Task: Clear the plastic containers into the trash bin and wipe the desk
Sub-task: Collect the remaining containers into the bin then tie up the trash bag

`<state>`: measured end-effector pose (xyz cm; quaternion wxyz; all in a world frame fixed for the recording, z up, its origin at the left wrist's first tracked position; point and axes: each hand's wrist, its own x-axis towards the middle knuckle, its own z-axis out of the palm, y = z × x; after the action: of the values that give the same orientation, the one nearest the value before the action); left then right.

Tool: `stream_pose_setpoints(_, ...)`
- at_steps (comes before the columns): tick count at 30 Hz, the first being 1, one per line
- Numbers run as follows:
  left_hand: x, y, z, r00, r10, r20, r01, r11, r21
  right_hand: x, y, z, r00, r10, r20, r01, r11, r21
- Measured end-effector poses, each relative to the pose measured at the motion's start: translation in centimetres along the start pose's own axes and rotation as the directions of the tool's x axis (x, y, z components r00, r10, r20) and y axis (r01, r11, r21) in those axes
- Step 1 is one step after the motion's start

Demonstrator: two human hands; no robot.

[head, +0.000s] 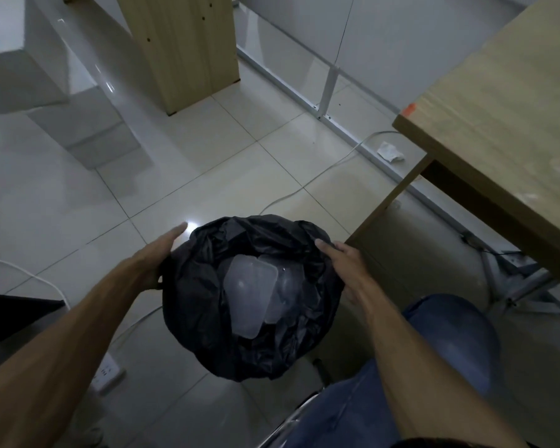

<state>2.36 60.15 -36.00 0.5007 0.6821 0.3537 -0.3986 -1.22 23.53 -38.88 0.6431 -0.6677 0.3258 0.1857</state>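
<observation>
A round trash bin lined with a black bag point(207, 318) is low in the middle of the view, over the tiled floor. Clear plastic containers point(249, 292) lie stacked inside it. My left hand point(162, 253) presses flat against the bin's left side with its fingers straight and pointing forward. My right hand point(343, 266) is against the bin's right side, thumb lying along the bag's rim; its fingers are hidden behind the bin. The wooden desk point(498, 124) stands at the right, its top bare in the part I see.
A white cable point(320, 173) runs across the floor tiles, and a crumpled paper scrap point(390, 151) lies by the wall rail. A power strip point(107, 373) sits on the floor at lower left. A wooden panel point(188, 50) stands at the back. My jeans-clad leg point(434, 350) is at lower right.
</observation>
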Motion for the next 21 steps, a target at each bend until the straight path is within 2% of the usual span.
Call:
stream_pose_setpoints(3, 0.2, -0.7, 0.3, 0.994, 0.057, -0.097, -0.045, 0.991, 0.123, -0.2, -0.4, -0.4, 0.998, 0.04, 0.05, -0.04, 0.999, 0.002)
stream_pose_setpoints(6, 0.7, -0.8, 1.0, 0.981, 0.1, -0.169, -0.073, 0.985, 0.159, -0.4, -0.3, -0.3, 0.998, 0.053, 0.017, -0.052, 0.997, -0.049)
stream_pose_setpoints(10, 0.3, 0.4, 1.0, 0.973, 0.186, -0.138, -0.157, 0.968, 0.197, -0.3, -0.8, 0.1, 0.998, 0.069, -0.002, -0.069, 0.99, -0.12)
stream_pose_setpoints(13, 0.7, 1.4, 0.6, 0.948, 0.29, -0.129, -0.282, 0.957, 0.072, -0.2, -2.1, 0.9, 0.997, 0.061, 0.044, -0.049, 0.969, -0.242)
stream_pose_setpoints(15, 0.7, 2.0, 0.7, 0.934, 0.329, -0.14, -0.335, 0.942, -0.024, 0.1, -2.7, 1.4, 0.998, -0.025, 0.056, 0.042, 0.946, -0.321)
stream_pose_setpoints(18, 0.3, 2.7, 1.1, 0.934, 0.351, -0.06, -0.355, 0.933, -0.058, 1.0, -3.1, 1.3, 0.986, -0.163, 0.039, 0.165, 0.904, -0.394)
stream_pose_setpoints(21, 0.1, 3.1, 1.0, 0.951, 0.304, 0.057, -0.285, 0.933, -0.221, 1.1, -3.7, 1.3, 0.988, -0.157, 0.0, 0.148, 0.933, -0.328)
